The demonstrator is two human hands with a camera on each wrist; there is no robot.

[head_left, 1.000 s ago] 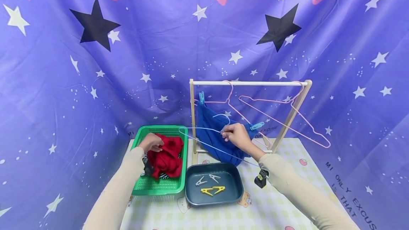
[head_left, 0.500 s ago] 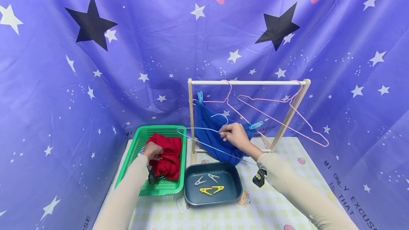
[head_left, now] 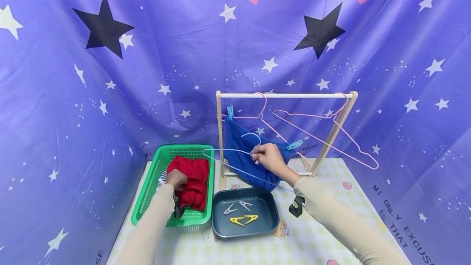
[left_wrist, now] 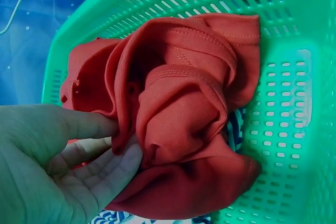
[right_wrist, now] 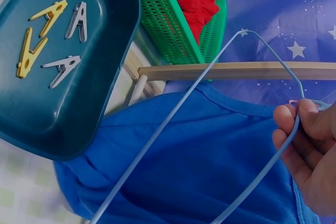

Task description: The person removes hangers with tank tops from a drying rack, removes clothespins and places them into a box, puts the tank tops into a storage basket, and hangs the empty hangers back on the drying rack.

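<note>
In the head view my left hand [head_left: 177,178] reaches into the green basket [head_left: 147,191] and rests at the red garment [head_left: 193,175]. The left wrist view shows its thumb and fingers pinching a hemmed fold of that red cloth [left_wrist: 184,108]. My right hand [head_left: 270,156] holds a light-blue wire hanger [head_left: 228,149] just below its hook, above the table. In the right wrist view the thumb and fingers grip the blue hanger wire [right_wrist: 157,129]. Behind it, a blue garment [head_left: 243,146] hangs from a pink hanger [head_left: 265,120], fixed by two blue clothespins [head_left: 229,112].
A dark tray [head_left: 218,232] with two yellow and two grey clothespins [head_left: 251,218] stands right of the basket. The wooden rack [head_left: 333,134] carries another pink hanger [head_left: 357,142] at right. Blue-and-white striped cloth [head_left: 162,179] lies beneath the red garment.
My left hand has moved lower in the basket and the red garment has shifted, with striped cloth now showing at its left. The right hand with the hanger has barely moved.
</note>
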